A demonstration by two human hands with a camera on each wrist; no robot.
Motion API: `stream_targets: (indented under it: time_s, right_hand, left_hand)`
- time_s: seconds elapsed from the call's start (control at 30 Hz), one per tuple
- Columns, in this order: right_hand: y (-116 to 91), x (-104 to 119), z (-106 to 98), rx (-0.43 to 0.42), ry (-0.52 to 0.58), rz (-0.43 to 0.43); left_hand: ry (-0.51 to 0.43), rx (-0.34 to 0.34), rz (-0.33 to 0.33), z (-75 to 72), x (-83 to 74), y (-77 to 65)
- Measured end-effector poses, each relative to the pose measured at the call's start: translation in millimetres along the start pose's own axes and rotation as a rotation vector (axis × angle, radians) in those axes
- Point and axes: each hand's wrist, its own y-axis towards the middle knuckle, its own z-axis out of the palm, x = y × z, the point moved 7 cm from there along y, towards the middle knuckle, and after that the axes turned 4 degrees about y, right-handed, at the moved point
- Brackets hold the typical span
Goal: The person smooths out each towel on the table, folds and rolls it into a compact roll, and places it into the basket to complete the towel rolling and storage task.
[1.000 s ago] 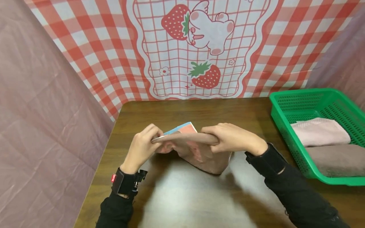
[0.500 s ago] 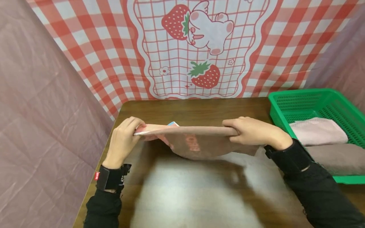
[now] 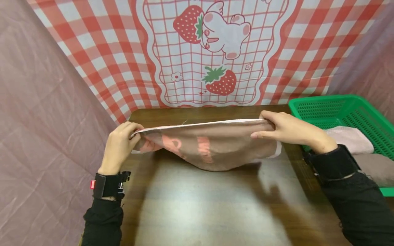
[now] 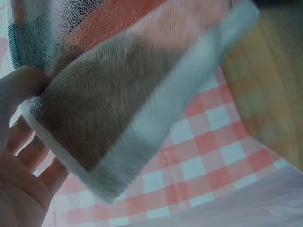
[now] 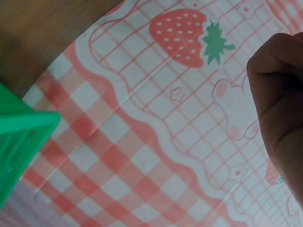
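Note:
A brown towel (image 3: 227,145) with coral print and a pale border hangs stretched between both hands, its middle sagging over the table. My left hand (image 3: 120,143) pinches its edge at the left end. In the left wrist view, the thumb of the left hand (image 4: 28,156) lies on the towel (image 4: 109,90), whose white-edged corner hangs down. At the other end, my right hand (image 3: 292,131) pinches the upper edge between thumb and fingers. The right wrist view shows part of the right hand (image 5: 279,104) with curled fingers; the towel is out of sight there.
On the right of the wooden table (image 3: 191,205) stands a green basket (image 3: 320,100) holding a folded pink towel (image 3: 354,138) and a folded brown one (image 3: 377,167). A red-and-white checked cloth (image 3: 123,54) with strawberries hangs behind the table. Pinkish drapes (image 3: 46,136) flank it.
My hands have moved apart, left hand leftward and right hand rightward and up. The bunched towel has spread wide between them, and its pale top edge now shows.

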Motion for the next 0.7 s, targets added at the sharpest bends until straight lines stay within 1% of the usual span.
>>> stream_targets:
  time_s: [0.1, 0.2, 0.3, 0.37, 0.43, 0.5, 0.6, 0.7]
  right_hand:
    - [-2.6, -7.8, -2.9, -0.014, 0.022, 0.036]
    - [-5.1, -17.1, -4.7, -0.017, 0.032, 0.044]
    - [-7.8, -26.2, -9.0, -0.040, 0.009, 0.037]
    - [-7.4, -32.0, -13.5, -0.079, -0.033, 0.029]
    - [-5.9, -36.7, -18.4, -0.140, -0.095, 0.018]
    - [-3.6, -41.5, -23.5, -0.222, -0.153, 0.014]
    - [-2.4, -47.2, -32.0, -0.372, -0.196, -0.001]
    - [-8.8, -46.5, -46.2, -0.529, -0.203, -0.029]
  left_hand:
    - [-0.018, -0.003, -0.016, 1.9, 5.5, -1.7]
    - [-0.025, -0.004, -0.024, 4.2, 11.8, -3.1]
    - [-0.023, 0.001, -0.028, 5.5, 17.5, -3.8]
    - [-0.014, 0.006, -0.028, 5.5, 20.5, -2.7]
    - [-0.002, 0.007, -0.029, 4.3, 23.5, 0.7]
    - [0.018, 0.007, -0.021, 2.7, 26.2, 7.4]
    - [0.041, 0.007, 0.001, 0.4, 28.7, 23.0]
    - [0.046, -0.019, 0.012, -8.8, 26.7, 42.9]
